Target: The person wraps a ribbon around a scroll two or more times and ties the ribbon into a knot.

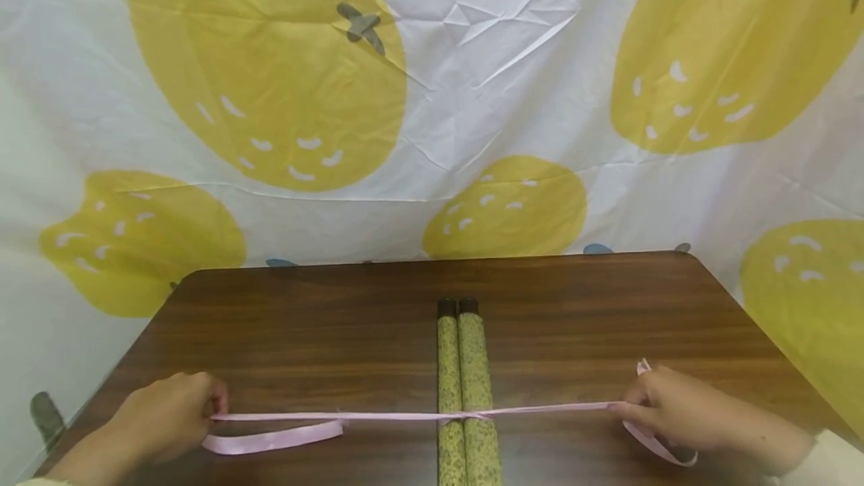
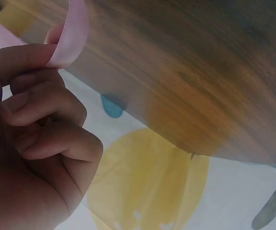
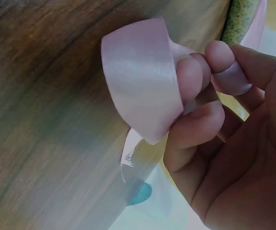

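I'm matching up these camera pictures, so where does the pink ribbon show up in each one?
Head: the pink ribbon stretches across the lower part, crossing two patterned tubes, between the left hand and right hand.
Left wrist: upper left, at the fingertips.
Right wrist: a wide loop, upper centre, plus a stretch at top right.
Shared landmark: the brown wooden table.

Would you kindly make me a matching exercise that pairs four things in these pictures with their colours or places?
1. Ribbon
2. Cylinders
3. Table
4. Cloth

A. White and yellow, hanging behind
B. Pink, stretched between left hand and right hand
C. Brown, wood-grained
D. Yellow-green, side by side

Pairs: 1-B, 2-D, 3-C, 4-A
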